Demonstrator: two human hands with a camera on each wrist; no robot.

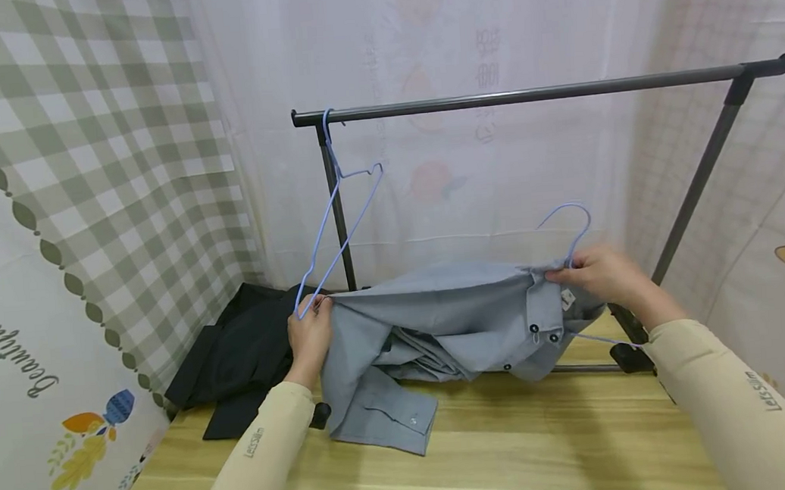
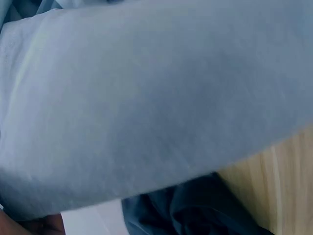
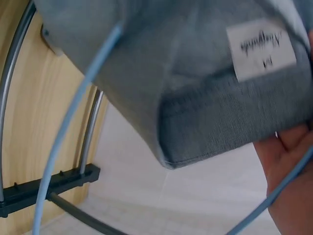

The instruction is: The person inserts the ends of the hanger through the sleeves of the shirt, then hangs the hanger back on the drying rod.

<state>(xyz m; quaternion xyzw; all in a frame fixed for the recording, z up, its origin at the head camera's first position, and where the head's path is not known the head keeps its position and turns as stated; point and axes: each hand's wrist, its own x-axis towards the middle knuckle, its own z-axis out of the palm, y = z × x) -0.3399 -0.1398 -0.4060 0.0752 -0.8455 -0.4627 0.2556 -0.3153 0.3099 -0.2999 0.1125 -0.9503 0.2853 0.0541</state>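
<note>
A grey-blue button shirt (image 1: 437,302) is stretched sideways between both hands above the table, with one cuff hanging low on the left. My left hand (image 1: 311,334) pinches its upper edge at the left end. The right hand (image 1: 600,274) grips the collar (image 1: 544,306) together with the neck of a blue hanger (image 1: 581,233), whose hook points up. One arm of this hanger sticks out past the collar; the rest is hidden by cloth. In the right wrist view, a white label (image 3: 261,49) shows inside the collar. Grey cloth (image 2: 146,98) fills most of the left wrist view.
A second blue hanger (image 1: 325,219) hangs bare on the left end of the rack's dark rail (image 1: 526,97); its lower end overlaps my left hand. Dark clothing (image 1: 250,354) lies heaped on the wooden table (image 1: 516,449) at left. Curtains surround the table.
</note>
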